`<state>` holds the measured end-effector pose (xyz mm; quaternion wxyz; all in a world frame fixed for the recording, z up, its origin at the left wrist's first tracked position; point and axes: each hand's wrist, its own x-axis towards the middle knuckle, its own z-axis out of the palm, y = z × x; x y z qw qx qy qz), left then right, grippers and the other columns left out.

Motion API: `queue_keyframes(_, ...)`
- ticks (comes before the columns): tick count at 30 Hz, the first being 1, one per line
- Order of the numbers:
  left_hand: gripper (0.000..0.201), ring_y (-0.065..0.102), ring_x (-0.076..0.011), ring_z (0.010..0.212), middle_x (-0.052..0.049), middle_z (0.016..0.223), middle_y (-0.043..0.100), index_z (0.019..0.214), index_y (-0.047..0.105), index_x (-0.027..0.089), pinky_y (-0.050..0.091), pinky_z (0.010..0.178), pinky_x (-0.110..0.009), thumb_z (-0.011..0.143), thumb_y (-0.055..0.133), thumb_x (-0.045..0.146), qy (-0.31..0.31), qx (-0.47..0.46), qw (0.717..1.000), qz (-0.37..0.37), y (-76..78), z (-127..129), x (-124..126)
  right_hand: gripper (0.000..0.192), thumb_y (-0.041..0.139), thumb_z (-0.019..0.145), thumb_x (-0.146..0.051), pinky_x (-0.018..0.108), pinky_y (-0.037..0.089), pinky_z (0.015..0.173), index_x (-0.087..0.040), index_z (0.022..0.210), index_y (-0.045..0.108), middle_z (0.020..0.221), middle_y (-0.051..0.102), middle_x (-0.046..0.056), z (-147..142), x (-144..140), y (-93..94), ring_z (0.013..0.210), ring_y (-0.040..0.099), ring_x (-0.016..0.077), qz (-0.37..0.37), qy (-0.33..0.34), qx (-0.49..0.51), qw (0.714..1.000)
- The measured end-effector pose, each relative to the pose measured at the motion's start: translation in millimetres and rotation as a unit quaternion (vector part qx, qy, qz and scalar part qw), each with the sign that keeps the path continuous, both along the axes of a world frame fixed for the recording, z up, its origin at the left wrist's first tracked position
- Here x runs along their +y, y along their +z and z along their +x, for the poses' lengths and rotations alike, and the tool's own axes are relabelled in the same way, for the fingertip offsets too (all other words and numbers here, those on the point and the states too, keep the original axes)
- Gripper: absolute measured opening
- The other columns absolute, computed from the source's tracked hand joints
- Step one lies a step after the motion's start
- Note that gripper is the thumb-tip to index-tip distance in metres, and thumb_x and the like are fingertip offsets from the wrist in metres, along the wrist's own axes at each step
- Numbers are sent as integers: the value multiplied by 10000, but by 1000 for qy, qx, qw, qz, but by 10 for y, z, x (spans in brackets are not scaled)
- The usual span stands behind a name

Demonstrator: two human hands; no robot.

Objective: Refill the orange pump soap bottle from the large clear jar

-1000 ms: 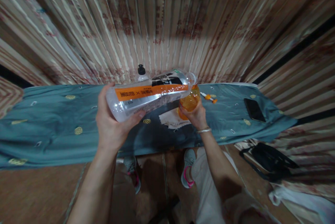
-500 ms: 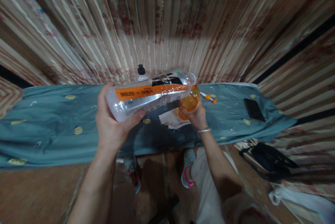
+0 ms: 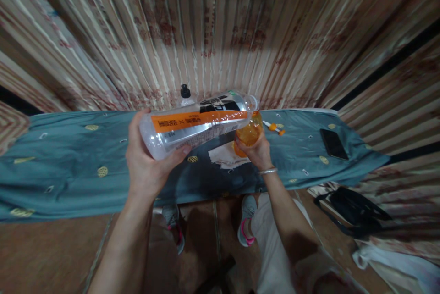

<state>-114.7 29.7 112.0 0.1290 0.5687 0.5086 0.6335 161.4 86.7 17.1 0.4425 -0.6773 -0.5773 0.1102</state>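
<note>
My left hand (image 3: 147,165) is wrapped round the base of a large clear plastic bottle (image 3: 192,124) with an orange and silver label. The bottle lies nearly level in the air, its uncapped neck pointing right. That neck is over the top of a smaller orange bottle (image 3: 250,131), which my right hand (image 3: 257,149) grips round its side. Whether liquid passes between them I cannot tell. Beneath the orange bottle a white cloth (image 3: 225,156) lies on the table. Just right of it is a small orange and white spray nozzle (image 3: 274,128).
A bottle with a black cap (image 3: 185,92) stands behind the clear bottle. On the right of the blue-green tablecloth (image 3: 75,156) lies a black phone (image 3: 333,143). Striped curtains (image 3: 213,32) hang behind. A black bag (image 3: 357,209) is at the lower right.
</note>
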Motion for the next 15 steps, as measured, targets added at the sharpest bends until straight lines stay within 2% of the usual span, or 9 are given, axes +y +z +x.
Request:
queue_keyframes(9,994,639,-275,1065,-88,1198,665,1321,552,189,526,979,-486,444,906,492,3,6,1000,-1,5,9,-7,731,786,624,-436,476,570,845,-179,1254,517,1099,729,143,-2,-4,15,994,718,356,-9,4,9,1000)
queue_keyframes(15,988,630,-294,1086,-76,1212,660,1327,549,224,498,1011,-517,444,898,499,4,-2,1000,-14,-5,8,-6,725,780,627,-458,466,569,838,-185,1245,515,1082,735,132,-5,-7,16,980,721,347,-11,0,6,1000)
